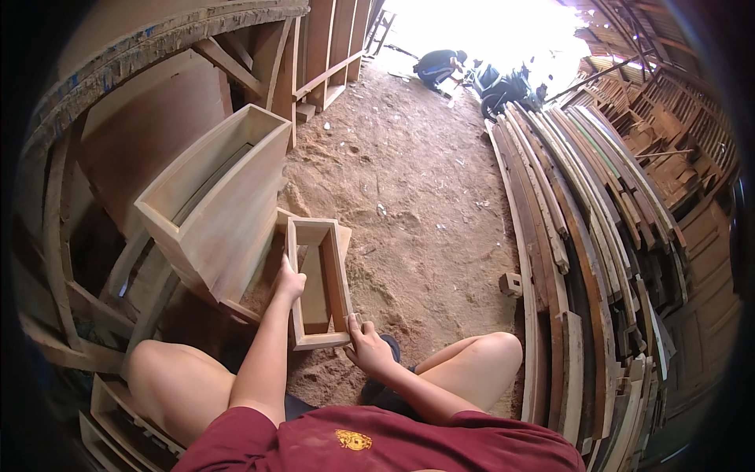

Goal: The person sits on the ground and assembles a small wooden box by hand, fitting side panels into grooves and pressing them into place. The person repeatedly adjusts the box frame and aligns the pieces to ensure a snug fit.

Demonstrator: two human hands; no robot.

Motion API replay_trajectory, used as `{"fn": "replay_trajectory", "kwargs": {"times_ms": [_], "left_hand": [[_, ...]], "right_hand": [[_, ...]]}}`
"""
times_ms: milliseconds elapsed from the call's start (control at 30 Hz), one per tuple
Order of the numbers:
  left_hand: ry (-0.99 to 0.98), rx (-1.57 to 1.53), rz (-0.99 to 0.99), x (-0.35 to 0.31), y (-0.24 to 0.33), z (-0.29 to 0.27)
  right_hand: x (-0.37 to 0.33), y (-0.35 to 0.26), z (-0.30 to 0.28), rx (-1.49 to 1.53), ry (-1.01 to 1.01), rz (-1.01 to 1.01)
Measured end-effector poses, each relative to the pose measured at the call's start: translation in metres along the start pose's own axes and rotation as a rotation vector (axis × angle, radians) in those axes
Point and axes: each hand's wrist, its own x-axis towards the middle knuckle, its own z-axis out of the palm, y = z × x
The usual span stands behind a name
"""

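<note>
Gripping a small open wooden box (337, 279) by its L side, the L hand (291, 281) is closed on it; R hand (370, 346) touches the near R edge, can't tell how tightly. Box is fwd of & btwn the bare knees (491, 352). Bigger wooden box (240, 220) is L, stacked planks (554, 228) R; beyond, across dusty flr (409, 157), another person (436, 69) crouches nr a motorbike (506, 88).

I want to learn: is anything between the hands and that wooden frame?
Nothing visible does. The left hand grips the small wooden frame by its left side; the right hand is at the near right corner, its underside hidden.
</note>
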Motion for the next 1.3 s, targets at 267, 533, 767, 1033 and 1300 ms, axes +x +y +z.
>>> {"fn": "replay_trajectory", "kwargs": {"times_ms": [267, 533, 767, 1033, 1300], "left_hand": [[0.028, 0.092, -0.047, -0.003, 0.000, 0.003], [0.063, 0.093, -0.009, -0.001, -0.007, -0.001], [0.026, 0.099, -0.038, -0.008, 0.009, 0.001], [0.003, 0.124, -0.070, -0.011, 0.013, 0.002], [0.005, 0.022, -0.084, -0.003, 0.006, -0.001]], "right_hand": [[-0.016, -0.005, 0.001, 0.046, 0.015, 0.036], [-0.030, -0.004, 0.001, 0.044, -0.013, -0.013], [-0.032, -0.005, 0.003, 0.037, 0.048, -0.012], [-0.026, -0.008, 0.010, 0.066, 0.078, 0.032], [-0.004, -0.005, 0.012, 0.029, 0.169, -0.026]]}}
